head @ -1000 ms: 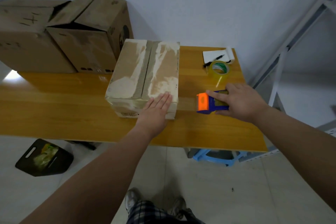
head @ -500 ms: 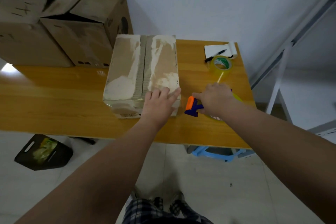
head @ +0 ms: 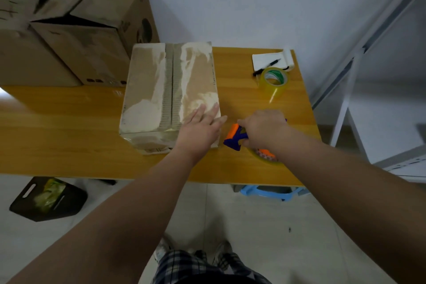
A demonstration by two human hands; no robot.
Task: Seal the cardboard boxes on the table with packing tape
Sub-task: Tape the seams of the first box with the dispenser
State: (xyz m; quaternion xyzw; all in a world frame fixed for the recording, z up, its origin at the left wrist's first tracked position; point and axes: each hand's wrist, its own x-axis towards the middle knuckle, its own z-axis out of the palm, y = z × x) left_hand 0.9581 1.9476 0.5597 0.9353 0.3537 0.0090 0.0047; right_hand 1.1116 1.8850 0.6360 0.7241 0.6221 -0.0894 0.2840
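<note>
Resting flat on box (head: 170,90), left hand (head: 200,130) fingers straight; right hand (head: 262,129) fingers curled around tape dispenser (head: 235,137).

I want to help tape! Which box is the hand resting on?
The smaller, pale-streaked box nearest the person: the left hand lies flat on its top. The two bigger brown boxes stand behind it by the wall, untouched.

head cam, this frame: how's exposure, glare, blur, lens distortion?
Head view: dim and muddy overall; a bright glare patch on the table at its far-left edge; the big boxes at back left look smeared; the left hand, flat on the near box, and the right hand gripping the tape dispenser are slightly soft; wide-angle distortion tilts the shelf frame at right.
</note>
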